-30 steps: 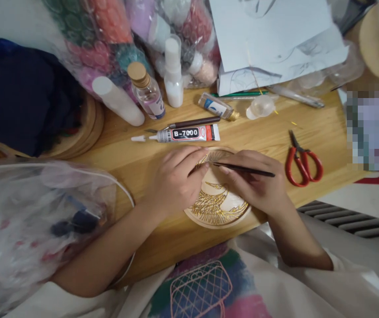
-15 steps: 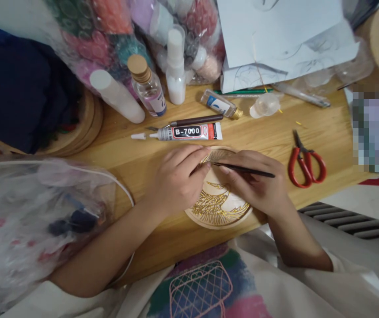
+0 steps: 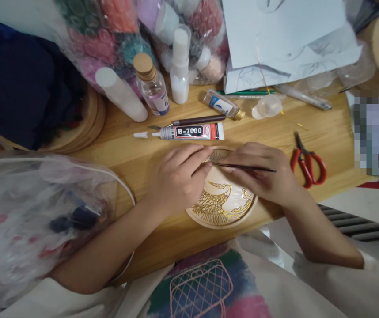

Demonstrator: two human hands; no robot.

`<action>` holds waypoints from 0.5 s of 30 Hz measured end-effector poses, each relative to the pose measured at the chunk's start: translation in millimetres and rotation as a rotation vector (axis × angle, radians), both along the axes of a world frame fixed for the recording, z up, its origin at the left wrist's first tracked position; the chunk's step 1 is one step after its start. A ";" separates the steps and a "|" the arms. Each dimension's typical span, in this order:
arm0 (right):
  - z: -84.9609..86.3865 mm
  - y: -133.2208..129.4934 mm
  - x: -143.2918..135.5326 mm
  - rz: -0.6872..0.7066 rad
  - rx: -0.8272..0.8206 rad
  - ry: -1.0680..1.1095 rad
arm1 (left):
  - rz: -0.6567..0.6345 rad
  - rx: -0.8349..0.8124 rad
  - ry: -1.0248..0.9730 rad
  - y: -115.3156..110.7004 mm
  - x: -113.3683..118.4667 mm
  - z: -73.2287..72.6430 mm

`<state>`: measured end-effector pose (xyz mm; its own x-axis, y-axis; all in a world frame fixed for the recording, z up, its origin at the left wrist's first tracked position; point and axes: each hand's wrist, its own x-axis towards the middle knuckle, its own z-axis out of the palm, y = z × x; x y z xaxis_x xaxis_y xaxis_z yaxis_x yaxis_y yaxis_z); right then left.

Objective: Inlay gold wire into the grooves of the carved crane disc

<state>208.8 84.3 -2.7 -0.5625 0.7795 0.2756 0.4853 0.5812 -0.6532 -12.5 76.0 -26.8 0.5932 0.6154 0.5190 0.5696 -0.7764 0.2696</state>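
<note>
A round, shallow wooden plate (image 3: 194, 217) lies on the table under both hands, with a long-necked bird design in gold wire (image 3: 214, 207) on its face. My left hand (image 3: 183, 179) rests over the plate's left side, thumb and forefinger nearly together around a thin bit of gold that looks like wire. In my right hand (image 3: 264, 174) are slim dark tweezers (image 3: 249, 167), held almost level like a pen. Their tips meet the left fingertips above the plate's upper part. What the tips grip is too small to make out.
Beyond the plate lie a B-7000 glue tube (image 3: 189, 131), a craft knife (image 3: 199, 120) and a small bottle (image 3: 222, 104). Red-handled pliers (image 3: 308, 163) are at the right. A white cable (image 3: 125, 185) and plastic bag (image 3: 27, 221) occupy the left. Upright bottles, including a corked one (image 3: 153, 95), stand behind.
My right hand has shifted slightly right and turned, uncovering more of the bird's neck and the plate's right side. The tweezers now show edge-on. My left hand stays almost in place.
</note>
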 end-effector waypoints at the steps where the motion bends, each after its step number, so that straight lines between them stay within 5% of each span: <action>1: 0.8 2.9 1.2 0.023 0.002 -0.010 | 0.003 0.004 0.001 0.0 0.1 0.0; 15: 3.6 22.7 8.7 0.157 -0.049 -0.048 | -0.013 -0.038 -0.023 0.3 0.0 -0.1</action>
